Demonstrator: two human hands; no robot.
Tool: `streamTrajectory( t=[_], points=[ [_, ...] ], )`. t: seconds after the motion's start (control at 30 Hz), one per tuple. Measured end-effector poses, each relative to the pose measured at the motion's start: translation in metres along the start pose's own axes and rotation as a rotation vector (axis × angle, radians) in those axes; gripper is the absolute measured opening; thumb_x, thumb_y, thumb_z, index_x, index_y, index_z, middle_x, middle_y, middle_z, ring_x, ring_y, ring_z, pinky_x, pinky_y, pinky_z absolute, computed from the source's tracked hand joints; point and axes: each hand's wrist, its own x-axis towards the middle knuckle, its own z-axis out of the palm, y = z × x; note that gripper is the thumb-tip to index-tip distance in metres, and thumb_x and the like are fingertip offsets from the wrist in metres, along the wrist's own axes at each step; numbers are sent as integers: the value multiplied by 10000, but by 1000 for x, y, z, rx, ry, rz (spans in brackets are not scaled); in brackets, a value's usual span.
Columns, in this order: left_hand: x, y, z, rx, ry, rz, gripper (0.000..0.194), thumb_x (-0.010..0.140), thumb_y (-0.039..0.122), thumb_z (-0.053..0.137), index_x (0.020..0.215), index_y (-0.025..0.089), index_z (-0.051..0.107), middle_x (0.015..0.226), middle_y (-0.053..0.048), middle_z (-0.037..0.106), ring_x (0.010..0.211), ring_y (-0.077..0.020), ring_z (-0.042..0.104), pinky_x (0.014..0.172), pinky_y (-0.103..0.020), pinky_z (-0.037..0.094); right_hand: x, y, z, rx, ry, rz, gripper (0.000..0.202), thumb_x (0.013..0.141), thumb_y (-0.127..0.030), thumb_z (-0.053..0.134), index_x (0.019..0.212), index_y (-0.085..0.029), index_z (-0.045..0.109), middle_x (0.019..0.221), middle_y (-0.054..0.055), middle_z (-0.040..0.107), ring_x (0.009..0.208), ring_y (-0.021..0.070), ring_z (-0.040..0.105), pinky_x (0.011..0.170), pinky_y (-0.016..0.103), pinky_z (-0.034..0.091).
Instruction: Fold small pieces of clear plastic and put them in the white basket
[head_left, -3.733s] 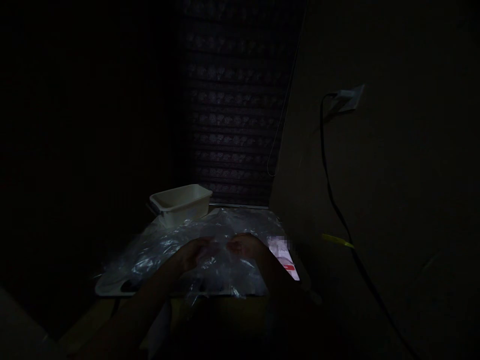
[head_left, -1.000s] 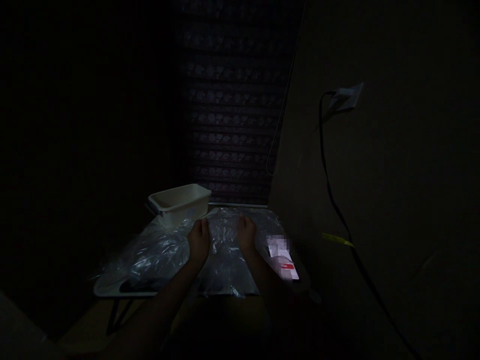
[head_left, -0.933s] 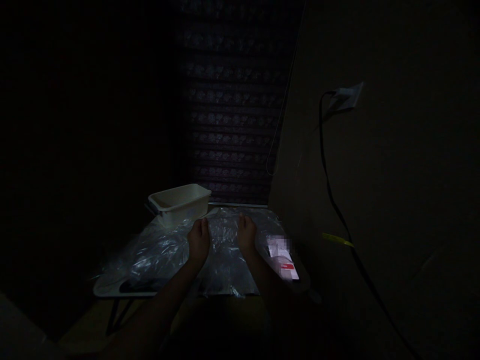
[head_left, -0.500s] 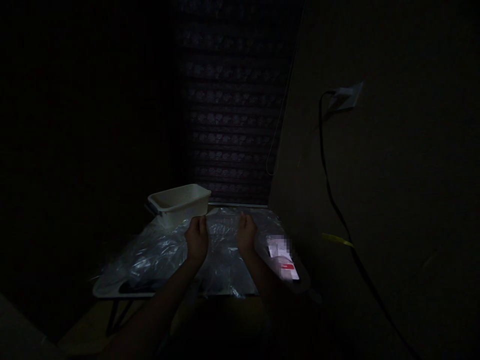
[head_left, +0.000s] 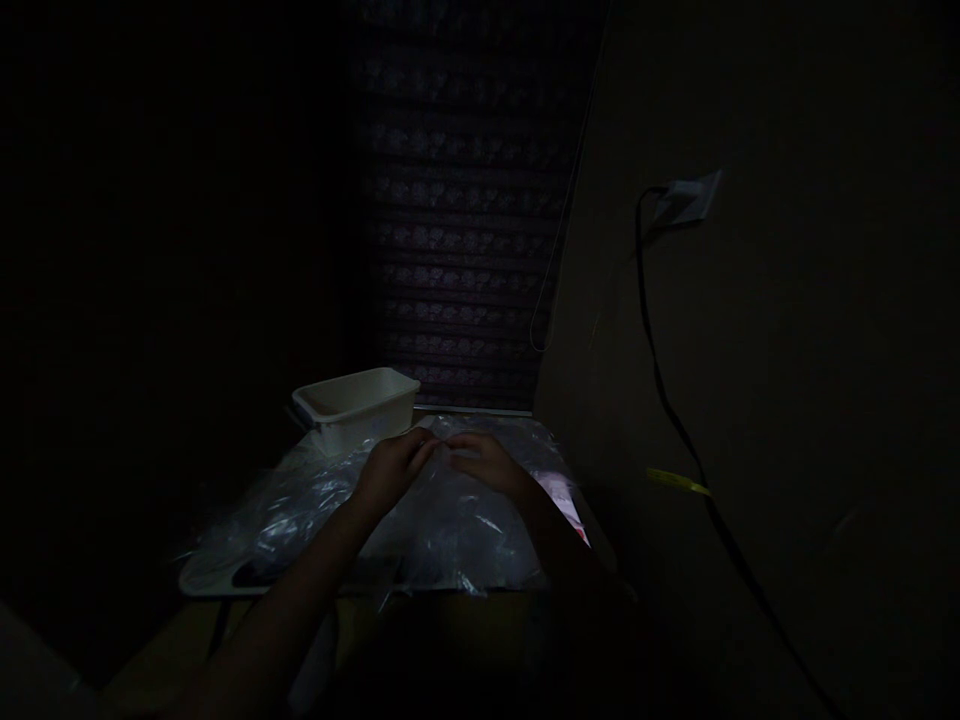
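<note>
Clear crinkled plastic [head_left: 480, 530] covers much of a small table [head_left: 196, 578]. Over its middle, my left hand [head_left: 394, 466] has its thumb and fingers pinched together on the plastic. My right hand [head_left: 484, 460] meets it at the fingertips, its index finger and thumb somewhat apart; what lies between its fingertips is too dim to make out. A cream plastic tub [head_left: 367, 425] stands at the table's back left, just beyond my left hand.
A lit screen [head_left: 562, 500] lies at the table's right side, partly behind my right forearm. On the right wall, a black cable [head_left: 664, 400] with a yellow tag [head_left: 677, 481] hangs from a socket [head_left: 697, 197]. A patterned blind [head_left: 457, 240] hangs behind.
My hands have come together from a gap, both tilting inward until their fingertips meet. The plastic in the middle has shifted, and my right forearm now hides more of the screen.
</note>
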Motion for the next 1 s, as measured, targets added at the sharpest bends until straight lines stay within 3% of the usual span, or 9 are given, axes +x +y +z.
streamTrajectory(
  t=[0.07,0.13,0.27,0.37,0.47,0.57,0.77,0.93,1.0],
  points=[
    [-1,3,-2,-40,-43,21,207,679,335,377,690,188,522,633,5,555,575,-97,507,551,-180,327,0,-8,4,-8,-145,38,171,547,-275,538,647,-138,549,593,-15,503,559,88,448,522,213,333],
    [-1,5,-5,-103,-32,-30,203,655,346,409,678,184,528,576,13,537,526,-94,488,517,-185,326,0,-11,6,-23,-185,84,154,549,-278,535,546,-124,530,487,-32,453,475,69,405,464,203,305],
    [2,1,-7,-419,71,-313,258,583,360,493,747,162,519,538,21,510,499,-95,468,480,-193,337,1,-13,5,64,-83,138,187,563,-292,523,497,-117,508,466,-27,454,454,64,402,461,206,303],
    [2,-4,-6,-765,-55,-466,272,576,342,507,762,143,529,664,-17,559,597,-114,507,560,-220,372,3,-11,4,179,51,169,197,564,-303,522,497,-118,505,466,-22,467,446,65,413,472,213,314],
    [1,-11,-2,-941,-159,-530,233,567,319,523,697,128,550,634,-26,569,594,-118,515,588,-244,379,6,-4,5,290,175,185,202,555,-314,529,492,-125,497,454,-27,462,430,63,408,467,214,316],
    [1,-17,3,-996,-118,-549,200,559,313,532,612,119,541,575,-15,556,549,-103,505,579,-247,379,5,3,7,361,199,220,213,539,-334,542,496,-130,496,454,-27,467,427,65,413,454,213,316],
    [0,-20,8,-1052,21,-587,218,567,330,522,634,123,519,510,21,491,449,-63,445,460,-200,341,1,9,4,438,81,333,224,478,-329,589,544,-128,517,451,-30,471,418,65,423,431,209,325],
    [-3,-13,9,-1034,-135,-648,219,519,310,565,609,117,515,515,17,488,445,-65,439,441,-197,323,2,8,5,455,137,347,229,468,-323,589,525,-120,499,441,-33,464,411,65,429,437,219,337],
    [-3,-11,11,-970,-126,-648,209,511,306,569,560,117,494,460,35,454,401,-47,397,406,-182,293,3,6,6,457,149,344,222,472,-305,585,574,-126,501,460,-34,472,415,68,439,437,221,343]
  ],
)
